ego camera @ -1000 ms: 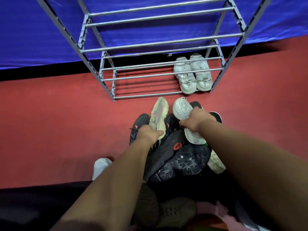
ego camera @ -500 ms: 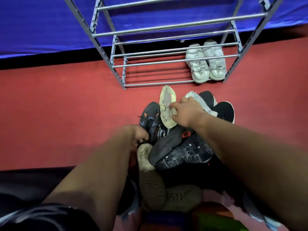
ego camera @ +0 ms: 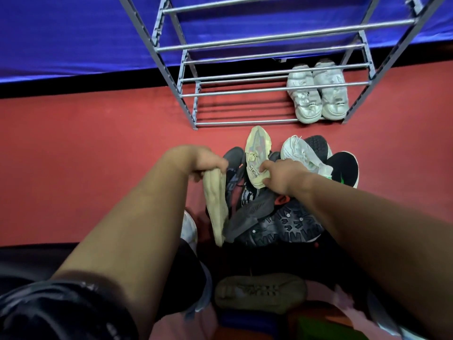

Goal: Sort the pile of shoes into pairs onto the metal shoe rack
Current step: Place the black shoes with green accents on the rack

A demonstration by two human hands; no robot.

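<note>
The left hand [ego camera: 206,159] has its grip pinched on the end of a cream shoe [ego camera: 215,204] hanging sole-outward, while the right hand [ego camera: 277,174] closes on its likely mate, a cream sneaker [ego camera: 257,158] atop the pile just beyond. Lift the mate straight up before carrying both to the metal shoe rack [ego camera: 245,94] ahead. Forearms hide the near shoes; right fingertips are hidden.

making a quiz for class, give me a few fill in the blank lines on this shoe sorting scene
1. The pair of white sneakers sits at the ____ end of the rack's bottom shelf.
2. The left hand holds up a ____ shoe.
3. The right hand touches a cream shoe lying on the ____.

Missing words: right; beige; pile
</note>
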